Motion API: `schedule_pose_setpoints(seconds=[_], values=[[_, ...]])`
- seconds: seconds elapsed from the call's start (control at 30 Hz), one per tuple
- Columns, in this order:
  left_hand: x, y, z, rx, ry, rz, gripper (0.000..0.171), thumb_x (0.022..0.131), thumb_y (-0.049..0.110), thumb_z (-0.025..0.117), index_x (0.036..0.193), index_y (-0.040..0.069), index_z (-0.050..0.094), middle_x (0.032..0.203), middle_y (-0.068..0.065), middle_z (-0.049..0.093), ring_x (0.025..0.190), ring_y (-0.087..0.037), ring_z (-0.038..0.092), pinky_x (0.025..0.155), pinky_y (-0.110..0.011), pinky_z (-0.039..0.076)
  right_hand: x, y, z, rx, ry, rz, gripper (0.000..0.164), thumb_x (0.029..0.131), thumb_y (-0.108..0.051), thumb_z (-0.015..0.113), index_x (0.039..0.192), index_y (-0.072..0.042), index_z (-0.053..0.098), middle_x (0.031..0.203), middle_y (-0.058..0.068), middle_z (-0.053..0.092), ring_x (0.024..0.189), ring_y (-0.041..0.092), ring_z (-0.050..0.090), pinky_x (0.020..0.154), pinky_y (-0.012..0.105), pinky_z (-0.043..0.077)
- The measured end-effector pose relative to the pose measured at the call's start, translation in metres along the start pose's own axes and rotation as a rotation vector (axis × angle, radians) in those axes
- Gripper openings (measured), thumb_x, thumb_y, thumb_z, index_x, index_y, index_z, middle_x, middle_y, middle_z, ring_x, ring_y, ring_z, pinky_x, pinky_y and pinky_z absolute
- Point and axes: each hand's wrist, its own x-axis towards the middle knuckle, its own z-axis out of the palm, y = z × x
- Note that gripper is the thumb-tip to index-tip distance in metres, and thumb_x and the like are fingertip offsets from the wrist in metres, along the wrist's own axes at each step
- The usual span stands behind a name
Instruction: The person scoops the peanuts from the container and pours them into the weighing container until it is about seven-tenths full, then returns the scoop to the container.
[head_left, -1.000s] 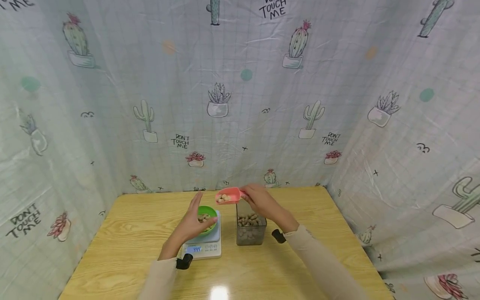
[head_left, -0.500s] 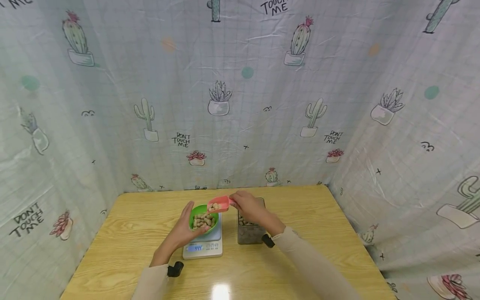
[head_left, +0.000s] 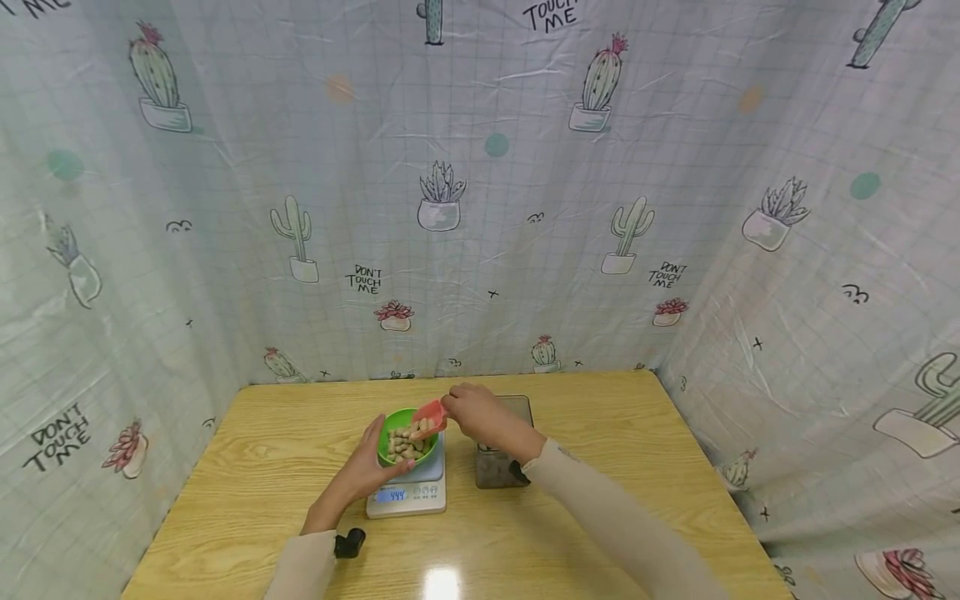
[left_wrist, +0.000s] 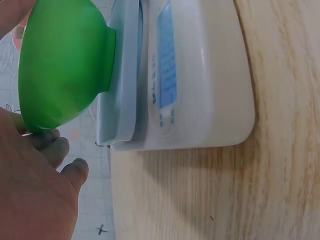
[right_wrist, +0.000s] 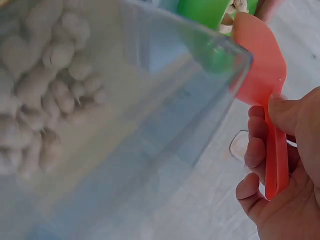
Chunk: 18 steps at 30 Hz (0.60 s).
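My right hand (head_left: 483, 414) grips the handle of a red scoop (head_left: 431, 417), fingers wrapped round it in the right wrist view. The scoop holds some unshelled peanuts and tips over the rim of a green bowl (head_left: 385, 444). More peanuts (head_left: 405, 446) lie in the bowl. My left hand (head_left: 362, 467) holds the bowl from the left, its thumb along the near rim and the fingers at the far side. Beneath the bowl is a white kitchen scale (head_left: 408, 497), whose lit display reads 444. In the left wrist view the bowl's foot (left_wrist: 107, 60) is right at the scale's platform.
A see-through grey bin (head_left: 502, 471) with peanuts (right_wrist: 50, 90) stands right of the scale, partly hidden under my right forearm. The wooden table (head_left: 600, 467) ends at a cactus-print curtain (head_left: 480, 250) at the back and sides.
My right hand has carried the scoop left from above the bin to the bowl, tilting it downward. The left hand has closed in on the bowl's rim. The display still reads 444.
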Motion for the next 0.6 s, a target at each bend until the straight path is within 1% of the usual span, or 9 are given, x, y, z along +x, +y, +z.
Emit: schedule_pose_setpoints(seconds=[0.17, 0.27, 0.47, 0.6], values=[[-0.001, -0.001, 0.000, 0.002, -0.007, -0.007, 0.114, 0.084, 0.057, 0.070, 0.159, 0.007, 0.001, 0.164, -0.023, 0.007, 0.144, -0.052, 0.023, 0.108, -0.068, 0.031, 0.006, -0.003, -0.012, -0.113, -0.043, -0.051, 0.024, 0.101, -0.014, 0.054, 0.121, -0.019, 0.067, 0.107, -0.002, 0.067, 0.097, 0.014, 0.063, 0.081, 0.031, 0.052], [-0.002, -0.001, 0.000, -0.004, -0.010, -0.005, 0.114, 0.084, 0.057, 0.070, 0.159, 0.006, 0.001, 0.163, -0.024, 0.007, 0.144, -0.052, 0.023, 0.107, -0.069, 0.031, 0.009, -0.003, -0.019, -0.149, -0.051, -0.060, 0.026, 0.100, -0.011, 0.056, 0.122, -0.019, 0.068, 0.109, -0.002, 0.066, 0.099, 0.014, 0.062, 0.085, 0.032, 0.052], [-0.002, -0.002, 0.000, -0.012, -0.016, 0.005, 0.113, 0.084, 0.057, 0.070, 0.159, 0.006, 0.000, 0.163, -0.025, 0.007, 0.145, -0.052, 0.022, 0.107, -0.068, 0.031, 0.012, -0.001, -0.030, -0.200, -0.065, -0.061, 0.025, 0.098, -0.013, 0.060, 0.121, -0.020, 0.069, 0.113, -0.003, 0.067, 0.107, 0.015, 0.062, 0.091, 0.034, 0.052], [-0.002, -0.004, 0.000, -0.017, -0.013, 0.014, 0.112, 0.085, 0.055, 0.070, 0.159, 0.005, 0.001, 0.163, -0.025, 0.007, 0.145, -0.052, 0.022, 0.107, -0.068, 0.032, 0.010, 0.003, -0.031, -0.191, -0.042, -0.060, 0.023, 0.099, -0.014, 0.059, 0.120, -0.020, 0.068, 0.113, -0.003, 0.068, 0.109, 0.014, 0.062, 0.090, 0.033, 0.052]])
